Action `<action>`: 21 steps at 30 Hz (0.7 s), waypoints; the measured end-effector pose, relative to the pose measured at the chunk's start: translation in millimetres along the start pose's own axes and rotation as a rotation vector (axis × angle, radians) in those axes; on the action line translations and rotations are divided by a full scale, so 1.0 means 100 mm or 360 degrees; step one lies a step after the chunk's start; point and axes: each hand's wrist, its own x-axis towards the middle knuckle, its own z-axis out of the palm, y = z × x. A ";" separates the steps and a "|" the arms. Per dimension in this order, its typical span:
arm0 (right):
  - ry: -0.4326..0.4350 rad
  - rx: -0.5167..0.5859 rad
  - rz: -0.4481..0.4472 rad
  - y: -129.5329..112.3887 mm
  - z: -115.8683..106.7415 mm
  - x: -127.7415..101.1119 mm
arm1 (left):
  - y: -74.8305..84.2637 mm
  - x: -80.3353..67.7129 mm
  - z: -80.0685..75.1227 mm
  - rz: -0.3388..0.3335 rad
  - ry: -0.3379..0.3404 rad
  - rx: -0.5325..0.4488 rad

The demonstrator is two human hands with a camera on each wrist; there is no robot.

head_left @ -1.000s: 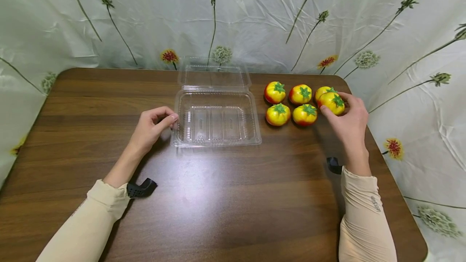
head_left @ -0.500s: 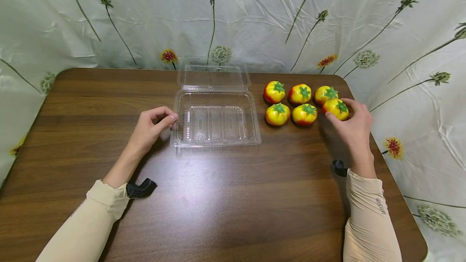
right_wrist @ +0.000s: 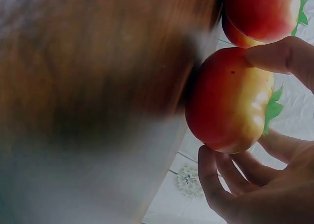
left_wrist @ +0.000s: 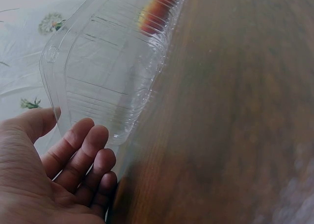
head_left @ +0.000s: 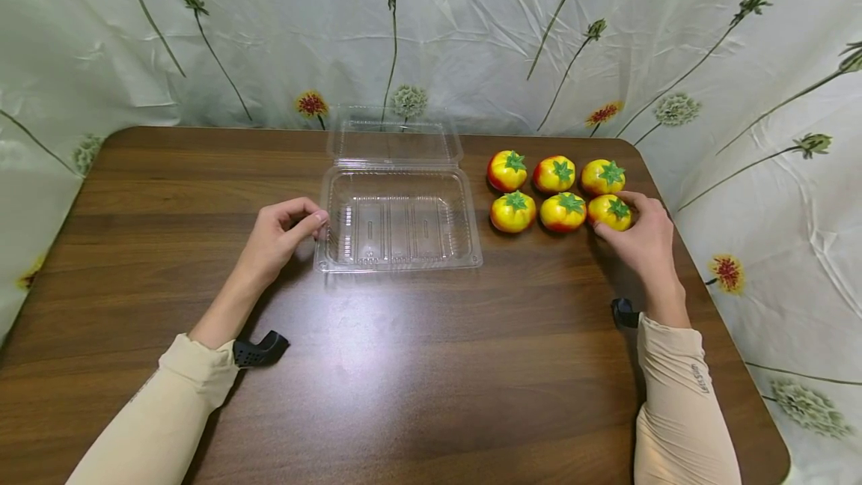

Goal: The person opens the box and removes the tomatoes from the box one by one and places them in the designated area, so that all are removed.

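A clear plastic clamshell container [head_left: 393,264] lies open on the table, its lid [head_left: 396,142] folded back toward the curtain and nothing inside. My left hand [head_left: 279,234] pinches its left rim; in the left wrist view the thumb is on one side of the rim [left_wrist: 61,82] and the fingers on the other. My right hand [head_left: 643,234] holds a yellow-and-red tomato [head_left: 608,209] with a green star-shaped top, thumb and fingers on opposite sides. That tomato [right_wrist: 228,101] sits at the table surface, at the near right end of two rows of three.
The other tomatoes [head_left: 563,211] stand close together right of the container. The brown wooden table [head_left: 431,380] has its right edge close to my right hand. A pale flower-printed curtain [head_left: 471,36] hangs behind the table.
My right hand has brought its tomato nearer and down, from overlapping the far right tomato to the near row's end beside its neighbour. The left hand and container have not moved.
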 end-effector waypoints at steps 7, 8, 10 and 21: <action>-0.0054 0.0016 0.0020 0.01 -0.01 0.00 | -0.10 0.01 -0.01 0.0012 0.0015 0.0008; -0.0057 0.0018 0.0019 0.01 -0.01 0.00 | -0.14 0.02 -0.02 0.0014 0.0017 0.0001; -0.0059 0.0030 0.0015 0.01 -0.01 0.00 | -0.20 0.03 -0.03 0.0017 0.0015 -0.0010; -0.0003 0.0076 0.0004 -0.01 0.00 0.00 | -0.31 0.05 -0.06 0.0011 0.0025 0.0004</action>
